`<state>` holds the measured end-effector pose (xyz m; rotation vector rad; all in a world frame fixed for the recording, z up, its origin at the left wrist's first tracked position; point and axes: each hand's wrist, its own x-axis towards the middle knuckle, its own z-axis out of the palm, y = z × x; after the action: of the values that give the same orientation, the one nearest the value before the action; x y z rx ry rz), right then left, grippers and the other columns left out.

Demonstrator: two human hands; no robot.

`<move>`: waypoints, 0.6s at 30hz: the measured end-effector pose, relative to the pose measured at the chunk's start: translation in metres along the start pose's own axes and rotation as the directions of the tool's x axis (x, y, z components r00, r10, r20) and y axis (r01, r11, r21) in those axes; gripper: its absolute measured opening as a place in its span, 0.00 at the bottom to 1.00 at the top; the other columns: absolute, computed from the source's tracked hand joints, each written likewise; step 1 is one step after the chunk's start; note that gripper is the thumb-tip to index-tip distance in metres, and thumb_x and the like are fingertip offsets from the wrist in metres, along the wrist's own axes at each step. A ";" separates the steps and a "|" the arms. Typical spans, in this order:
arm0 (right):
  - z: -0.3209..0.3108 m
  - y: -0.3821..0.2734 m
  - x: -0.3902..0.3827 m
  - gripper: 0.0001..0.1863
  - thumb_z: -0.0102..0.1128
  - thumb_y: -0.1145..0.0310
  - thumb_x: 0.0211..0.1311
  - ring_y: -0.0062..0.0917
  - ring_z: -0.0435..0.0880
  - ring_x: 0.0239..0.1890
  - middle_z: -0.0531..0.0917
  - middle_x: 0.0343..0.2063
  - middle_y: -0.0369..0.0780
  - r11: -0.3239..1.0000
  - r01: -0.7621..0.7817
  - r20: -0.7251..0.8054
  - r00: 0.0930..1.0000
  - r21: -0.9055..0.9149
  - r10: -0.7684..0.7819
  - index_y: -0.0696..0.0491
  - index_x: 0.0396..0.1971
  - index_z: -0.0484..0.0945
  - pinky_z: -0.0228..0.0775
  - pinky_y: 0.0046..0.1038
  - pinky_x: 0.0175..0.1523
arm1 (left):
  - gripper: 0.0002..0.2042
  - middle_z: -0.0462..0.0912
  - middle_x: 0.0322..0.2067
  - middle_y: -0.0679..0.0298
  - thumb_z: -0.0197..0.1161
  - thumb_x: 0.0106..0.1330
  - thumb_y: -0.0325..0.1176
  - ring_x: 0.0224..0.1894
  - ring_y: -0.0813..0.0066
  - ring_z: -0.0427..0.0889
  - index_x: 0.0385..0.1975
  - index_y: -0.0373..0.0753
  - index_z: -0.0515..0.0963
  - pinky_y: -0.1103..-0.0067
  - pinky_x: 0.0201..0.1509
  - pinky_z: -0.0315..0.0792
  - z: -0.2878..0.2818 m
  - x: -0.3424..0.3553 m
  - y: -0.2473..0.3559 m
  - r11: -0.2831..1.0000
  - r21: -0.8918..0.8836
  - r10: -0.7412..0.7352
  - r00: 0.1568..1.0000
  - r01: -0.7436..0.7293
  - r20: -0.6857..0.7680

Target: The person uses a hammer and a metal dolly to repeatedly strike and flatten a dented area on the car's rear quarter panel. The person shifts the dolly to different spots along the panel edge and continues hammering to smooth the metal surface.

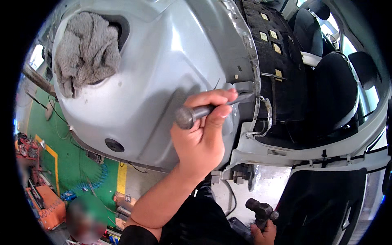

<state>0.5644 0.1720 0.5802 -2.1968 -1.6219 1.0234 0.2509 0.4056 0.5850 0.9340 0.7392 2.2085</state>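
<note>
My left hand (200, 143) is closed around a steel chisel (200, 113), its worn, rounded end toward the lower left. The chisel's other end points right, to the ridged seam (255, 81) along the edge of a silver-grey car floor panel (143, 81); whether it touches the metal I cannot tell. Low in the view, my right hand (264, 234) grips a dark metal hammer (260, 209) by its handle, head up. The hammer is apart from the chisel. A crumpled grey cloth (87, 49) lies over an opening at the panel's far left.
Beyond the seam are a black lining (277, 61) and black seats (335, 85). An open car door (326, 200) stands at the lower right. Left of the panel, a green floor (73, 155) carries an orange box (49, 204), a blue coiled hose (96, 179) and other tools.
</note>
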 end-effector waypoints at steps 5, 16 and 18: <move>-0.014 -0.029 0.011 0.17 0.75 0.64 0.56 0.31 0.87 0.28 0.85 0.26 0.42 0.984 0.168 -0.051 0.984 -0.056 -0.171 0.58 0.40 0.81 0.78 0.34 0.37 | 0.05 0.88 0.44 0.56 0.64 0.74 0.23 0.46 0.76 0.86 0.45 0.33 0.77 0.80 0.52 0.78 0.013 0.007 -0.001 0.991 0.124 -0.049 0.999 0.050 -0.005; -0.100 -0.144 0.025 0.19 0.72 0.68 0.61 0.20 0.81 0.29 0.83 0.29 0.38 0.854 0.519 -0.078 0.853 0.042 -0.515 0.63 0.47 0.79 0.74 0.25 0.35 | 0.01 0.89 0.39 0.60 0.59 0.76 0.23 0.43 0.77 0.86 0.42 0.33 0.77 0.80 0.49 0.77 0.020 0.019 0.005 0.967 0.095 -0.224 0.965 0.238 -0.134; -0.117 -0.185 0.026 0.28 0.75 0.53 0.61 0.19 0.79 0.19 0.80 0.23 0.38 0.771 0.633 -0.116 0.762 -0.070 -0.637 0.62 0.45 0.76 0.73 0.23 0.24 | 0.01 0.89 0.38 0.59 0.60 0.75 0.22 0.43 0.75 0.87 0.41 0.33 0.77 0.78 0.49 0.77 0.018 0.024 0.007 0.949 0.175 -0.247 0.964 0.261 -0.098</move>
<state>0.5048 0.2883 0.7578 -1.4708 -2.0931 0.6315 0.2494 0.4228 0.6101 0.7966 1.0563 1.9805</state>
